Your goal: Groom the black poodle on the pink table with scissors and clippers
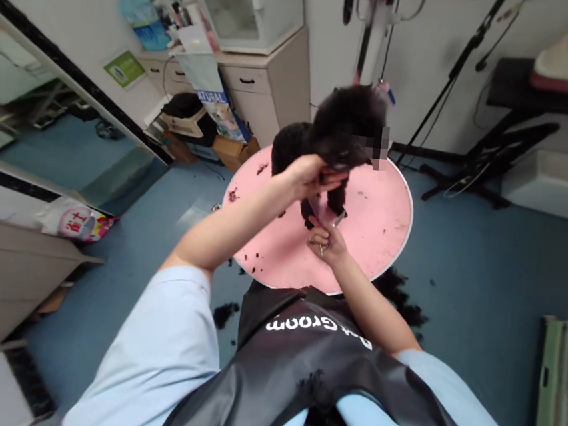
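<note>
Head view: a small, black-coated dog (351,112) stands on a round pink tabletop with a pale rim (382,212), towards its far side, with its head to the right and its forelegs nearest the person. The bare left hand (317,176) is partly closed, fingers curled at the underside of the dog's head, holding it; whether hair is gripped as well cannot be told. The bare right hand (329,241) is mostly closed about slim scissors with a silver-coloured metal blade (338,219), a finger ring showing at the palm. The blade lies just beside the lower forelegs; contact with the coat cannot be confirmed, nor how wide the scissors stand.

Dark hair clippings (234,195) are scattered on the tabletop, mainly at its left edge. Larger tufts of black hair (401,298) lie on the blue floor (484,272). Loose hair also adheres to the person's black apron with white lettering (268,379), worn over light blue sleeves (162,328). Beyond the table, a brown cardboard box (234,152) stands before a beige drawer cabinet (290,73).
</note>
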Demonstrator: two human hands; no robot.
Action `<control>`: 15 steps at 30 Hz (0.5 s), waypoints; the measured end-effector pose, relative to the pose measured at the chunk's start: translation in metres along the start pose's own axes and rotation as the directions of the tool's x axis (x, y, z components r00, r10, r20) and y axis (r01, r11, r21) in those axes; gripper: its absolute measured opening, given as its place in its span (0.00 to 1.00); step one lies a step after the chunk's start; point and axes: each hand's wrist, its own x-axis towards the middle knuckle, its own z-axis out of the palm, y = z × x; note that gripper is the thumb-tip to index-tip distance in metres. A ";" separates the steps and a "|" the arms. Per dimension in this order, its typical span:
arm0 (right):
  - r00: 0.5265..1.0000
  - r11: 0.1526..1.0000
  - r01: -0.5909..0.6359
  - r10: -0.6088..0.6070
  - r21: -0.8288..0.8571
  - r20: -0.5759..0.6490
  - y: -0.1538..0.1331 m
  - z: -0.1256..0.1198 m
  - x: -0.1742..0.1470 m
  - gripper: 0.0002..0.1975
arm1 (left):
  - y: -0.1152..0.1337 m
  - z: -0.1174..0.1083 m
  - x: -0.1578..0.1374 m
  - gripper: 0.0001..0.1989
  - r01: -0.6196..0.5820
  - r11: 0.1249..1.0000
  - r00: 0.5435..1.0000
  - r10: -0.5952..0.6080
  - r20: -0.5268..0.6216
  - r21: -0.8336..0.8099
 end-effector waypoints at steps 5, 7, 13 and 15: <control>0.992 0.990 -0.106 0.099 0.096 0.078 -0.006 -0.008 0.004 0.10 | 0.038 -0.009 -0.001 0.03 -0.031 0.924 0.992 0.076 -0.104 0.380; 0.986 0.977 -0.163 0.154 0.140 0.068 -0.007 -0.011 0.006 0.09 | 0.042 -0.008 -0.002 0.04 -0.036 0.899 0.989 0.096 -0.115 0.436; 0.992 0.985 -0.091 0.076 0.149 0.100 0.000 -0.013 0.000 0.09 | 0.036 -0.006 -0.008 0.03 -0.038 0.884 0.987 0.105 -0.120 0.466; 0.992 0.991 -0.119 0.116 0.065 0.049 0.015 -0.019 -0.006 0.09 | 0.033 -0.006 -0.009 0.03 -0.030 0.885 0.989 0.092 -0.113 0.464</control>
